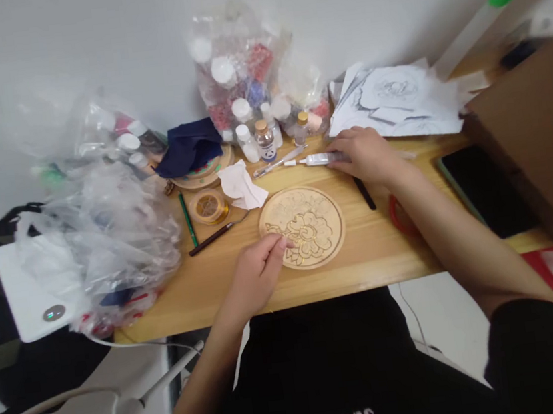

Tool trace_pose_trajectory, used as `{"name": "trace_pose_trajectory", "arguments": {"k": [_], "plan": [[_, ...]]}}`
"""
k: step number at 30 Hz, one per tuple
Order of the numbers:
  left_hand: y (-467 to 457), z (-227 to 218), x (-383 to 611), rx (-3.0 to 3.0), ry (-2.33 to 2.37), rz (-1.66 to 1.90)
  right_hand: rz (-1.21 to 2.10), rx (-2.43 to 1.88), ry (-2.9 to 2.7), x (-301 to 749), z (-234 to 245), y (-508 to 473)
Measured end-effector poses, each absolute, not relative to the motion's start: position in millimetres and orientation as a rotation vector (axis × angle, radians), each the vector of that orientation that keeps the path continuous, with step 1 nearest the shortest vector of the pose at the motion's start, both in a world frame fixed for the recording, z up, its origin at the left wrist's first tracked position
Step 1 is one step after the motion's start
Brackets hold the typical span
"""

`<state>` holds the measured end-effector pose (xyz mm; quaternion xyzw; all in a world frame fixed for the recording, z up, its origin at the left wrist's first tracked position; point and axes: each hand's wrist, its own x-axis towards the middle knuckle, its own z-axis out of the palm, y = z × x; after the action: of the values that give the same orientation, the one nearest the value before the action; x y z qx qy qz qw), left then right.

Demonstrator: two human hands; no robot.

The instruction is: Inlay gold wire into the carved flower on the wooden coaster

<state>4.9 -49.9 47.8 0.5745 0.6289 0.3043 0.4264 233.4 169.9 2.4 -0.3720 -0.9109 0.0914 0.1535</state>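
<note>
A round wooden disc (308, 220) with a gold floral outline lies flat on the wooden table (363, 257). My left hand (259, 269) rests at the disc's left edge, its curled fingers touching the rim. My right hand (363, 152) reaches to the back of the table and closes around a clear glue tube (316, 159) with a white nozzle pointing left. A black pen (364, 193) lies just under that hand.
Small bottles (264, 140) and bead-filled plastic bags (239, 70) stand at the back. A crumpled tissue (239, 184), wire spool (208, 206), green pencil (187, 218) and dark tool (212, 237) lie left of the disc. Paper patterns (395, 102), a tablet (486, 188) and a cardboard box (540, 134) sit right.
</note>
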Motion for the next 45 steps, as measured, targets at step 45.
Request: {"name": "trace_pose_trajectory", "arguments": {"k": [45], "plan": [[-113,60,38,1.535,1.319,0.712,1.683,-1.044,-1.049,230,29,-78]]}}
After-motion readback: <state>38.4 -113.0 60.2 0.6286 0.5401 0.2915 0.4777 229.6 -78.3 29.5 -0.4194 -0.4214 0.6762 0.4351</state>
